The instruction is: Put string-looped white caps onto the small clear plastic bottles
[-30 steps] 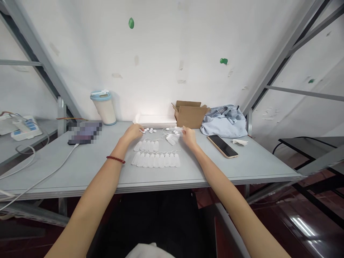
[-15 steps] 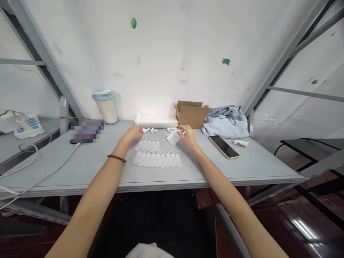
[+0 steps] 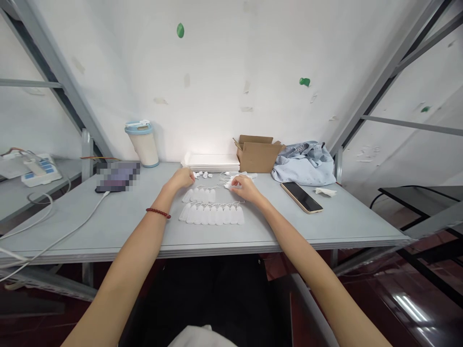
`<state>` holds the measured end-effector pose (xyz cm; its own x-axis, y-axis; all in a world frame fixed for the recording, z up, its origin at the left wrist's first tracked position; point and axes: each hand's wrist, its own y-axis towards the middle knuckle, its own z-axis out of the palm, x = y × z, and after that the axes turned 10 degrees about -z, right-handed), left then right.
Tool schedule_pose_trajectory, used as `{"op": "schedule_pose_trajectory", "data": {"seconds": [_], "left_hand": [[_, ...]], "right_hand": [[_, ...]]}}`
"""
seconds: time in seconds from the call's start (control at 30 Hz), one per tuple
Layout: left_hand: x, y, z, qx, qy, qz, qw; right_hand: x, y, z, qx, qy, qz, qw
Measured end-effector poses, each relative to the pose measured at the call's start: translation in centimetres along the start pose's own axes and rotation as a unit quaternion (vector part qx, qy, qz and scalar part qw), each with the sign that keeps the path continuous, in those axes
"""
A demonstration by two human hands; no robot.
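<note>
Two rows of small white oval pieces lie on the grey table [image 3: 108, 226]: a long near row [image 3: 211, 215] and a shorter far row [image 3: 199, 195]. My left hand [image 3: 182, 179], with a red bead bracelet on its wrist, rests curled at the far row's left end, fingertips pinched on something too small to name. My right hand [image 3: 245, 188] sits closed over a loose bunch of white pieces with thin cords [image 3: 229, 182] just beyond the near row's right end. A few tiny white caps [image 3: 201, 174] lie behind the rows.
A white tray stack [image 3: 213, 163] and an open cardboard box [image 3: 257, 154] stand at the back. A blue-lidded cup [image 3: 142, 143] is back left, a dark phone [image 3: 301, 197] and bundled blue cloth [image 3: 304, 164] to the right. White cables [image 3: 54, 241] trail off the left edge.
My right hand has drawn left and toward me from beside the cardboard box, closing over the loose bunch of white pieces. My left hand has barely shifted.
</note>
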<state>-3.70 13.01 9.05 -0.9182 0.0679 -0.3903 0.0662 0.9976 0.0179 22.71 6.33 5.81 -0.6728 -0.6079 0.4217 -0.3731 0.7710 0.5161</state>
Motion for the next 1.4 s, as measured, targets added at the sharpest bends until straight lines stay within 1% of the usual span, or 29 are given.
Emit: {"op": "schedule_pose_trajectory", "data": {"seconds": [0.2,0.3,0.37,0.43,0.5,0.57,0.6,0.63,0.67,0.73,0.77,0.83,0.93,1.0,1.07,1.2,1.33,1.4], "left_hand": [[-0.5,-0.3,-0.3,-0.019,-0.002,0.013,1.0],[-0.9,-0.7,-0.7,-0.02,-0.031,0.016,0.999],[-1.3,-1.0,-0.9,-0.011,-0.074,0.01,0.997],[-1.6,-1.4,-1.1,0.014,-0.142,0.0,0.99],[-1.9,-1.7,-1.1,0.038,-0.222,-0.004,0.974],[-2.3,-2.1,-1.1,0.048,-0.293,-0.003,0.955],[-2.4,-2.2,-1.1,0.049,-0.322,-0.003,0.946],[-2.6,-2.2,-1.1,0.049,-0.346,-0.004,0.937],[-2.7,-2.3,-1.0,0.05,-0.365,-0.005,0.93],[-2.9,-2.3,-0.9,0.055,-0.392,-0.007,0.918],[-2.9,-2.3,-0.8,0.059,-0.4,-0.006,0.915],[-3.0,-2.2,-0.6,0.07,-0.408,-0.011,0.91],[-3.2,-2.3,-0.4,0.085,-0.418,-0.019,0.904],[-3.4,-2.3,-0.3,0.091,-0.425,-0.02,0.901],[-3.6,-2.4,-0.2,0.098,-0.43,-0.018,0.897],[-3.9,-2.5,0.0,0.102,-0.434,-0.023,0.895],[-4.0,-2.4,0.4,0.101,-0.438,-0.025,0.893],[-4.1,-2.4,0.5,0.1,-0.444,-0.02,0.89]], "right_hand": [[-0.8,-0.1,0.3,-0.024,-0.034,0.013,0.999],[-0.8,-0.1,0.2,-0.03,-0.038,0.017,0.999],[-0.5,0.0,0.0,-0.037,-0.032,0.016,0.999],[0.1,0.1,-0.4,-0.044,-0.015,0.025,0.999],[1.1,0.1,-1.1,-0.043,0.022,0.05,0.998],[2.3,-0.1,-2.2,-0.027,0.086,0.072,0.993],[2.9,-0.2,-2.8,-0.005,0.122,0.086,0.989],[3.4,-0.4,-3.5,0.038,0.154,0.108,0.981],[3.9,-0.6,-4.3,0.104,0.173,0.133,0.97],[4.4,-1.1,-5.6,0.25,0.185,0.17,0.935],[4.6,-1.2,-6.1,0.296,0.189,0.189,0.917],[4.7,-1.4,-6.7,0.359,0.201,0.209,0.887],[4.7,-1.3,-6.6,0.449,0.198,0.224,0.842],[4.8,-1.2,-6.3,0.479,0.179,0.231,0.828],[4.7,-1.1,-6.0,0.486,0.167,0.233,0.826],[4.2,-1.1,-5.9,0.488,0.159,0.232,0.826],[3.8,-1.1,-6.0,0.486,0.13,0.261,0.824],[3.6,-1.1,-6.1,0.464,0.113,0.277,0.834]]}}
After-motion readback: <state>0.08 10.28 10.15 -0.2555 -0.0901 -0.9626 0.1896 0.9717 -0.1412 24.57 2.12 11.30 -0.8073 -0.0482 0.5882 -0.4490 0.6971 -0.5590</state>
